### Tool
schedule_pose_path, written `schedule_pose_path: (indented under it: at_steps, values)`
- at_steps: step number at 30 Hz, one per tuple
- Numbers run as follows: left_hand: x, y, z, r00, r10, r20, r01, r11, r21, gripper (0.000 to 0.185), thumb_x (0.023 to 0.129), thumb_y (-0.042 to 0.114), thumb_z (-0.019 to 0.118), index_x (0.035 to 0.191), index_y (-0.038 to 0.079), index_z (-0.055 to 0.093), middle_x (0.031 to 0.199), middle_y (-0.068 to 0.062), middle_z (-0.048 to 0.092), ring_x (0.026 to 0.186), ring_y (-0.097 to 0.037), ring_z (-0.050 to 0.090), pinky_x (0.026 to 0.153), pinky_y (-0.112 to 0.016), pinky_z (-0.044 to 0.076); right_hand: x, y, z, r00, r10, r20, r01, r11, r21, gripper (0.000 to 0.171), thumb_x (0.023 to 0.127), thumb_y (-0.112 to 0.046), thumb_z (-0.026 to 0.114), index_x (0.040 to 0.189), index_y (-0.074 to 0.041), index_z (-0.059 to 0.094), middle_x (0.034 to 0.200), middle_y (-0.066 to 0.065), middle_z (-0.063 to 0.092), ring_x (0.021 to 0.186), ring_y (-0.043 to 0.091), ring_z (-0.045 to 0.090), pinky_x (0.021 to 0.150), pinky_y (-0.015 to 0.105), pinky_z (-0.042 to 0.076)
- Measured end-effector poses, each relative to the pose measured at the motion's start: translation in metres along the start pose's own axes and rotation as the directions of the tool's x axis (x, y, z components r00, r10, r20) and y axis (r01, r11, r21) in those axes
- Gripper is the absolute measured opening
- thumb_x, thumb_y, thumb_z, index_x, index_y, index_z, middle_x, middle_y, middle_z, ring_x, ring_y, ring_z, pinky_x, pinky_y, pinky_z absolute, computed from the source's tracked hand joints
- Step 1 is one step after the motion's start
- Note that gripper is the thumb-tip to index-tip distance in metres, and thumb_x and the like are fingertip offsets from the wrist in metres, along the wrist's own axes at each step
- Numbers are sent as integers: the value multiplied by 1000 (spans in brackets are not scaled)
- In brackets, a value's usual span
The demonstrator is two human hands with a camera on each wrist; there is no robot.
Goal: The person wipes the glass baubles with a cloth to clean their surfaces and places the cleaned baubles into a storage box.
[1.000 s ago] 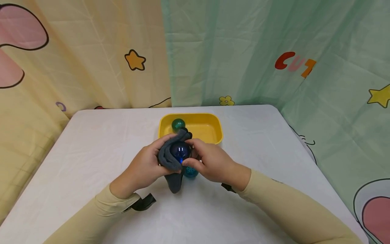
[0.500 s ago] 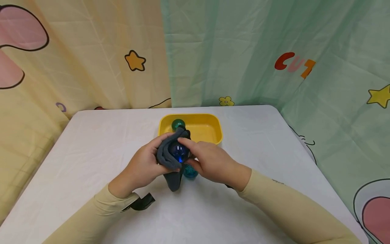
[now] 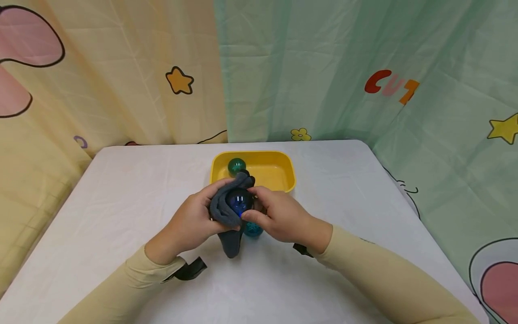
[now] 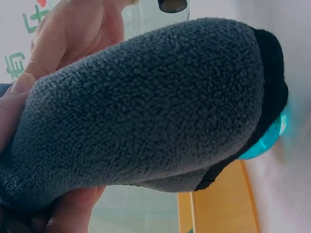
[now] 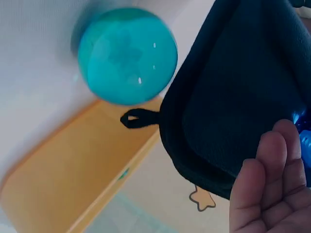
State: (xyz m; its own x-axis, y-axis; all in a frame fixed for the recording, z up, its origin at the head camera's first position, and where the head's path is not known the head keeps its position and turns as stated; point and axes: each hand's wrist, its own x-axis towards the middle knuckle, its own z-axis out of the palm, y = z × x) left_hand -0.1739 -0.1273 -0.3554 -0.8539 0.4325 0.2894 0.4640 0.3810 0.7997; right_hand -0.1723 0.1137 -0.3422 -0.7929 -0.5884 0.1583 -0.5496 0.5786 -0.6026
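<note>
1. Curtains hang behind the table from nine through three o'clock, cream on the left and green on the right, printed with stars and letters.
2. Table (image 3: 121, 202), covered in white, fills the lower view; both sleeved forearms come in from six o'clock.
3. Yellow tray (image 3: 279, 173) sits at twelve o'clock from the hands, its near rim just beside them, with a green ball (image 3: 236, 166) in its left corner.
4. Grey cloth (image 3: 223, 209) is bunched in the left hand (image 3: 190, 222), whose fingers curl round it; its long axis runs twelve to six, a tail hanging toward the table.
5. Right hand (image 3: 279, 216) meets the left at centre, fingers curled and pinching the dark blue ball (image 3: 238, 200) against the cloth; the ball lies at nine o'clock from these fingers, held above the table.
6. Teal ball (image 3: 253, 229) rests on the table directly under the hands, at six o'clock from the blue one.
</note>
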Motion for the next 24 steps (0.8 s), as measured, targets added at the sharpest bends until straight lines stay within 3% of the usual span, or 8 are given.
schedule_pose_path:
  at_steps: [4,8,11,16,19,24]
  values:
    - [0,0,0,1000,2,-9,-2,1000,4,86,78,13,95,152,17,53,142,-7,68,128,-26,67,104,-40,57,1,0,3,1000,10,12,-11,999,36,56,104,-31,67,150,-6,48,104,-1,73,85,8,65,77,26,59]
    - [-1,-2,-1,1000,-17,-17,16,1000,-20,85,78,12,95,152,15,52,143,-9,66,122,-26,71,98,-34,60,1,0,3,997,-67,24,68,996,-52,74,102,-27,71,161,-6,32,130,6,71,105,14,72,92,31,62]
    - [-1,-2,-3,999,-34,-17,34,999,-36,84,79,13,94,152,15,52,145,-11,65,119,-28,72,95,-38,62,1,-1,0,992,-122,35,127,974,-186,79,100,-22,74,163,-9,29,128,7,72,106,19,73,95,35,61]
    - [-2,-2,-3,999,-46,0,45,998,-52,83,81,15,93,152,15,52,147,-12,63,121,-29,71,98,-48,61,2,-1,-3,983,-182,10,173,912,-372,68,99,-24,76,158,-15,42,116,4,76,98,19,71,91,33,62]
    - [-2,-1,-3,999,-40,0,40,998,-53,83,80,15,93,153,15,52,147,-12,63,120,-29,71,98,-48,61,2,1,-3,974,-228,-15,203,892,-403,66,97,-25,78,155,-15,46,117,3,77,97,18,72,91,33,62]
    - [-1,-1,-3,999,-37,4,37,998,-52,83,81,15,93,153,16,51,147,-12,63,120,-29,71,97,-47,61,2,5,-3,962,-273,-35,236,885,-400,66,96,-25,79,153,-13,48,117,5,77,99,19,73,92,34,62]
